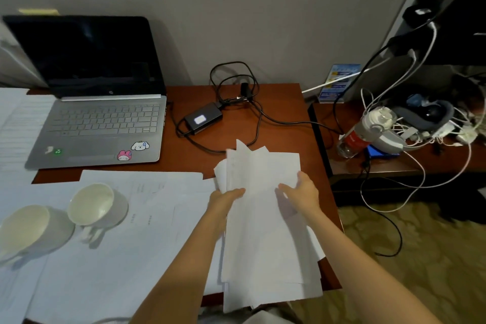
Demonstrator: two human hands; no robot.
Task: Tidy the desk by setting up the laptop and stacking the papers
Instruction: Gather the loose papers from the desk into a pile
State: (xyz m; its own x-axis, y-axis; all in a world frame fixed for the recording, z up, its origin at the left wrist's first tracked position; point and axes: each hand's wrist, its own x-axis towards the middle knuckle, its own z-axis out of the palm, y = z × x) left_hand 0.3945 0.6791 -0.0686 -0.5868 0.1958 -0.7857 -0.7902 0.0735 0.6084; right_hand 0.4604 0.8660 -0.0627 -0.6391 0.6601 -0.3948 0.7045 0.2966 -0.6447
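Note:
A silver laptop (100, 123) stands open at the desk's back left, its screen dark, stickers on the palm rest. An uneven bundle of white papers (263, 231) lies along the desk's right side. My left hand (226, 200) grips its left edge and my right hand (302, 192) grips its right edge, both near the far end, where the sheets fan out. More loose sheets (118, 244) cover the desk's front left.
Two white cups (92, 205) (29, 229) lie tipped on the loose sheets. A black power adapter (203, 118) with tangled cable sits behind the bundle. Right of the brown desk (284, 118), a lower shelf holds a bottle (355, 137) and a mass of cables.

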